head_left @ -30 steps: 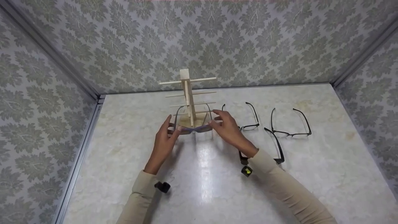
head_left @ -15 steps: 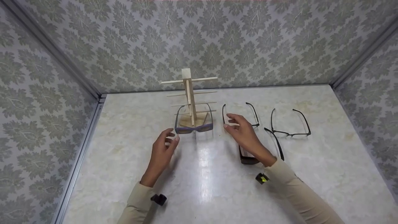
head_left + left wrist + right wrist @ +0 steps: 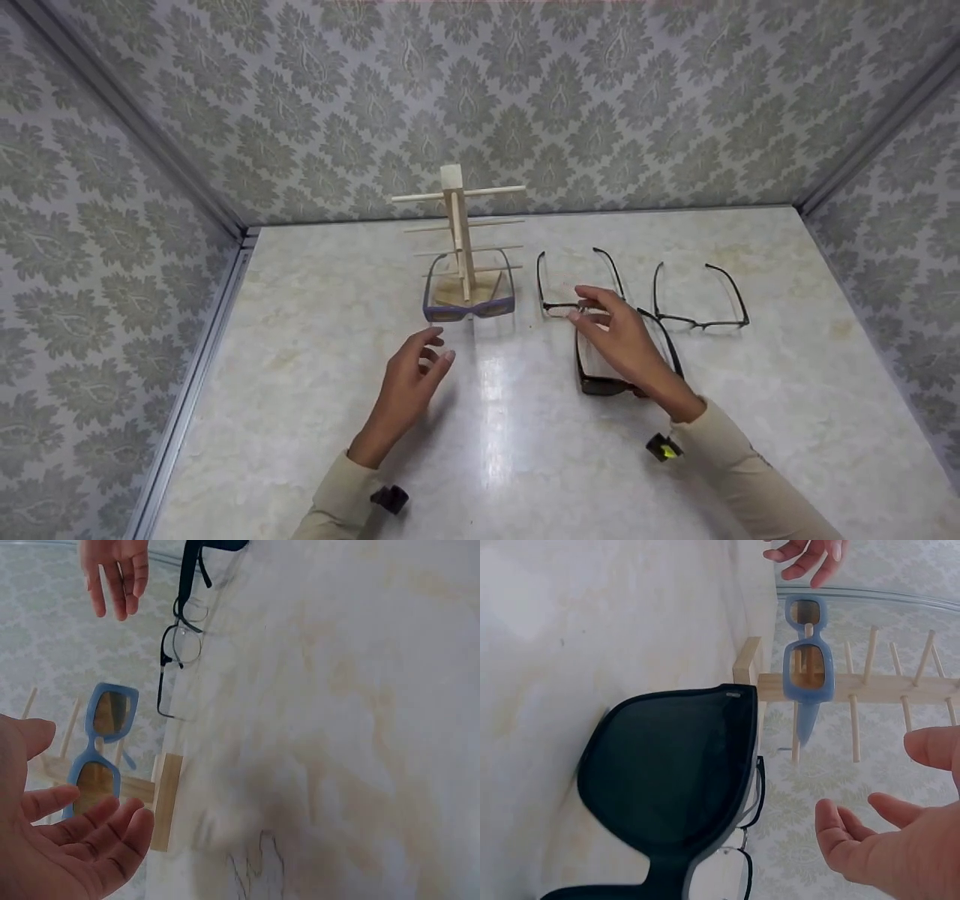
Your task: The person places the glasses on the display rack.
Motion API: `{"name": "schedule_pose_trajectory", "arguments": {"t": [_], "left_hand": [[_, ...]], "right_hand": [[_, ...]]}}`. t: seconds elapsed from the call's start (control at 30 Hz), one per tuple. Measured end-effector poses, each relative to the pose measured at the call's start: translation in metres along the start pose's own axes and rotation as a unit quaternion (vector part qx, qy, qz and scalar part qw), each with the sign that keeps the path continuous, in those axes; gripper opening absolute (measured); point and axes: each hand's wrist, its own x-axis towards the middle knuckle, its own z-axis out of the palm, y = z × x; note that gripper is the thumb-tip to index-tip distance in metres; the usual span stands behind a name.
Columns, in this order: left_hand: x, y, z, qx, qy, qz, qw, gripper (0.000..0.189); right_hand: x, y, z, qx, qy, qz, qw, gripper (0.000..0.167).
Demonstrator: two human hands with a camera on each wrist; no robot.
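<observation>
Blue-framed sunglasses (image 3: 491, 308) with brown lenses sit on the low pegs of a wooden eyewear stand (image 3: 451, 178), lenses facing me. My left hand (image 3: 411, 379) hovers in front of them, fingers loosely bent, holding nothing. My right hand (image 3: 622, 337) is over the black sunglasses (image 3: 600, 386), fingers loosely curved and nothing between them; it hides part of their right side. Its fingertips overlap the edge of black-framed eyeglasses (image 3: 559, 306) behind. In the right wrist view a dark lens (image 3: 667, 765) of the black sunglasses looms beside the relaxed right hand (image 3: 900, 836).
Another pair of black-framed eyeglasses (image 3: 701, 324) lies farther right, temples pointing back. Bare pegs (image 3: 495, 190) stick out of the stand's upper part. Patterned wall panels (image 3: 510, 97) enclose the marbled table (image 3: 300, 360) at the back and sides.
Both hands have let go of the blue sunglasses, which stay on the stand. The right hand has moved right, to above the black sunglasses; the left has drawn back toward me.
</observation>
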Motion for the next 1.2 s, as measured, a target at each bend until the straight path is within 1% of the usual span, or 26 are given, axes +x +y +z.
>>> {"name": "schedule_pose_trajectory", "arguments": {"t": [0.2,0.4,0.57,0.73,0.97,1.07,1.2], "left_hand": [[-0.001,0.006,0.014,0.012,-0.029,0.019,0.9993,0.049],[-0.001,0.011,0.029,0.016,-0.061,0.036,0.9974,0.051],[0.000,0.015,0.041,0.012,-0.078,0.041,0.9960,0.053],[0.002,0.018,0.054,0.005,-0.096,0.050,0.9941,0.053],[0.004,0.023,0.069,-0.009,-0.118,0.049,0.9918,0.054],[0.005,0.025,0.075,-0.014,-0.124,0.053,0.9908,0.054],[0.005,0.026,0.081,-0.012,-0.131,0.056,0.9897,0.053]], "right_hand": [[-0.011,0.006,-0.011,0.002,0.015,-0.010,0.9998,0.047],[-0.022,0.014,-0.022,0.011,0.049,-0.024,0.9985,0.043],[-0.030,0.022,-0.032,0.021,0.063,-0.032,0.9973,0.043],[-0.039,0.028,-0.046,0.000,0.070,-0.026,0.9972,0.042],[-0.053,0.040,-0.065,-0.014,0.091,-0.014,0.9956,0.041],[-0.057,0.047,-0.070,-0.019,0.104,-0.014,0.9943,0.040],[-0.063,0.055,-0.073,-0.018,0.114,-0.002,0.9933,0.040]]}}
